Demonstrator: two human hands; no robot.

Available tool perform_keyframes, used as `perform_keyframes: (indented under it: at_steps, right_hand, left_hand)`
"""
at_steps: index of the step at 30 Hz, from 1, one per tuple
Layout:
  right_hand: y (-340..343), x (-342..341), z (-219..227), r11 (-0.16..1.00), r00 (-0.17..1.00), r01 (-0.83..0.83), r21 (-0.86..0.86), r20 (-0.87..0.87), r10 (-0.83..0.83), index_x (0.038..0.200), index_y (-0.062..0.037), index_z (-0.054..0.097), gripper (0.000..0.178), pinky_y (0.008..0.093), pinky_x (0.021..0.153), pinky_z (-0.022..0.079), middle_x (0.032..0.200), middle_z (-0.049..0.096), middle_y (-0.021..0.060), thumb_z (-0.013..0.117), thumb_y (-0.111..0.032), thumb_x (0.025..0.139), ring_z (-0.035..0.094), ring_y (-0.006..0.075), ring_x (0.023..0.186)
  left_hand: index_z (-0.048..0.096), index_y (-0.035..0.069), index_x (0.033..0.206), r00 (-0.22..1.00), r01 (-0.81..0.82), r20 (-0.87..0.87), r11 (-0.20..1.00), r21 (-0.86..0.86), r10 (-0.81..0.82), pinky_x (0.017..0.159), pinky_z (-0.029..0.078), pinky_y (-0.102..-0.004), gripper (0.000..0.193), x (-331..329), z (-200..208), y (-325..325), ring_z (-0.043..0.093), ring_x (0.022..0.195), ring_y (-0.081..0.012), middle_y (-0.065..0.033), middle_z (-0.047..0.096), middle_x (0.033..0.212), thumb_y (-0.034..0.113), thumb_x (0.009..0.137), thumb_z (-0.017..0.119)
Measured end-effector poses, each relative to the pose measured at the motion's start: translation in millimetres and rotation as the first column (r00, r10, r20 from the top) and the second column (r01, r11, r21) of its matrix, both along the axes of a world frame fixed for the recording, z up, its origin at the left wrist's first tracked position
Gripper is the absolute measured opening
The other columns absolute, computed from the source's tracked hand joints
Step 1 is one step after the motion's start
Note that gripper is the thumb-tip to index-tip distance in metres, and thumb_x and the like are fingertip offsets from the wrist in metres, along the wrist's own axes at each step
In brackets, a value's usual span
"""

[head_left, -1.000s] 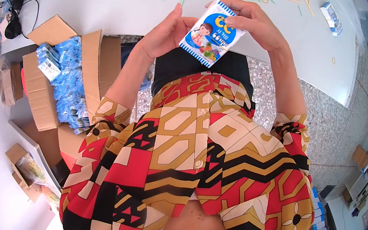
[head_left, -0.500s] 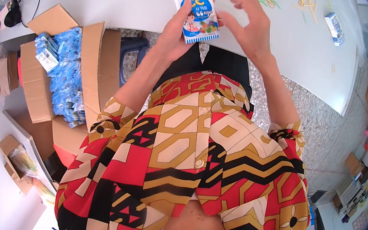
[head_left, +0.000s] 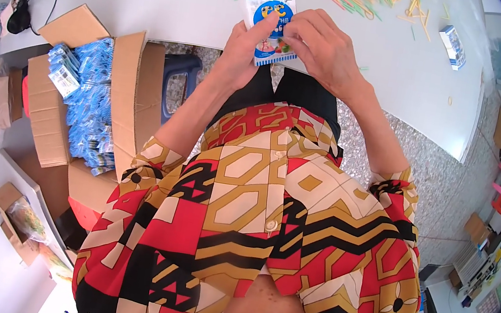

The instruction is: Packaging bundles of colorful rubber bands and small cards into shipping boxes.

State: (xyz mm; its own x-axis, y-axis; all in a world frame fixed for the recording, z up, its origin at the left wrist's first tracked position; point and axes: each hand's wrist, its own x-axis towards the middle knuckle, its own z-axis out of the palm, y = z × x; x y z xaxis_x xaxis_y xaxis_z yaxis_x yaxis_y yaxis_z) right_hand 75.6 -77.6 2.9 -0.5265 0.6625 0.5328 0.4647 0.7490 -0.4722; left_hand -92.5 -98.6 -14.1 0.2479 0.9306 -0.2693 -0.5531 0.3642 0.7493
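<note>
A small blue-and-white printed packet (head_left: 273, 53) is held upright over the table's near edge. My left hand (head_left: 242, 50) grips it from the left, thumb lying across its front and the other fingers hidden behind. At the packet's right edge my right hand (head_left: 326, 50) is closed, its thumb and fingers drawn together against the front. Whatever those fingertips pinch is hidden.
Thin coloured sticks (head_left: 347, 0) lie scattered along the table's far side (head_left: 196, 4). Another small packet (head_left: 452, 47) rests to the right. At left, an open cardboard box (head_left: 123, 84) holds many blue packets (head_left: 93, 92); a blue stool (head_left: 183, 74) stands beside it.
My right hand has come down and left from beside the packet, its spread fingers closing at the packet's edge. The packet has shifted slightly right, with my left hand still on it.
</note>
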Motion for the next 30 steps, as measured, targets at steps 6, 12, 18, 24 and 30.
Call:
perform_keyframes:
  at_steps: [6, 12, 18, 24, 30]
  right_hand:
    - [-4, 2, -2, 0.969, 0.993, -0.097, -0.228, -0.086, 0.079, 0.094, -0.0062, 0.053, 0.012, 0.0305, 0.058, 0.046, 0.085, 0.058, 0.0064, 0.06, -0.005, 0.084, 0.057, 0.0232, 0.068]
    - [-6, -2, 3, 0.89, 0.996, -0.076, -0.449, -0.072, 0.049, 0.095, -0.0061, 0.053, 0.008, 0.0287, 0.054, 0.042, 0.074, 0.058, 0.0075, 0.055, -0.008, 0.088, 0.054, 0.0197, 0.059]
    - [-19, -10, 13, 0.796, 0.999, -0.038, -0.604, -0.02, 0.032, 0.087, -0.0048, 0.056, 0.005, 0.0284, 0.051, 0.041, 0.061, 0.056, 0.0076, 0.056, -0.01, 0.087, 0.051, 0.0171, 0.051]
    - [-36, 16, -2, 0.687, 0.997, -0.031, -0.726, -0.066, -0.026, 0.086, -0.0039, 0.06, 0.005, 0.0238, 0.056, 0.044, 0.066, 0.061, 0.0042, 0.059, -0.008, 0.084, 0.053, 0.0085, 0.059]
    - [-1, 125, -52, 0.752, 0.767, 0.635, -0.176, 0.263, -0.585, 0.086, -0.0053, 0.065, 0.008, 0.0279, 0.056, 0.045, 0.099, 0.062, 0.0033, 0.066, -0.01, 0.08, 0.054, 0.0145, 0.059]
  left_hand:
    - [0.05, 0.005, 0.118, 0.991, 0.022, 0.132, 0.999, -0.046, -0.016, 0.082, 0.051, -0.0303, 0.038, -6, -3, 6, 0.062, 0.095, -0.0139, -0.0062, 0.062, 0.106, 0.036, 0.096, 0.047]
    - [0.045, 0.007, 0.122, 0.988, -0.025, 0.149, 0.993, -0.113, 0.041, 0.089, 0.048, -0.0349, 0.041, -6, -2, 13, 0.06, 0.103, -0.0194, -0.0121, 0.061, 0.112, 0.039, 0.097, 0.041]
    - [0.038, 0.006, 0.127, 0.971, -0.1, 0.213, 0.994, -0.046, 0.108, 0.096, 0.044, -0.0399, 0.046, -5, -11, 24, 0.055, 0.112, -0.0303, -0.0193, 0.055, 0.122, 0.041, 0.099, 0.033]
    - [0.033, 0.008, 0.131, 0.753, -0.146, 0.629, 0.981, -0.13, 0.195, 0.099, 0.043, -0.0442, 0.043, -47, -31, 45, 0.051, 0.116, -0.0341, -0.0196, 0.052, 0.126, 0.038, 0.099, 0.036]
    - [0.047, 0.007, 0.126, 0.779, -0.053, 0.599, 0.972, -0.231, 0.185, 0.091, 0.048, -0.0428, 0.043, -40, -20, 47, 0.052, 0.115, -0.0326, -0.0131, 0.052, 0.128, 0.038, 0.097, 0.04]
